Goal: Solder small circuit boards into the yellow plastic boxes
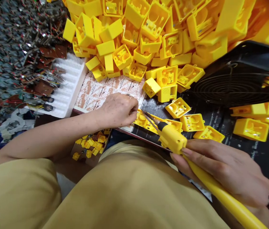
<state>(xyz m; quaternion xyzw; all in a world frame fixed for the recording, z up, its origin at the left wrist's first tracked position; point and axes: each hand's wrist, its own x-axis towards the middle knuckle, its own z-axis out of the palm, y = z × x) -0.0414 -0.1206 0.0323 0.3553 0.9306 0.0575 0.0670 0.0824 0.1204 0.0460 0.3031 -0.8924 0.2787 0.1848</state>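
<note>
My right hand point(230, 168) grips a yellow soldering iron point(172, 136) whose thick yellow cord or handle runs down to the lower right. Its dark tip, with a thin metal tube beside it, points left into an open yellow plastic case point(146, 122) near the bench's front edge. My left hand point(121, 109) is closed at the left end of that case, close to the tip. What its fingers pinch is hidden behind the knuckles. Beside the iron, more open yellow cases point(193, 122) lie with small metal contacts inside.
A large heap of yellow cases point(153, 22) fills the back. A black fan point(234, 76) stands at the right. At the left, wired parts point(29, 44) pile up by a white foam tray point(70, 82). Below the bench edge lie more small yellow pieces point(93, 144).
</note>
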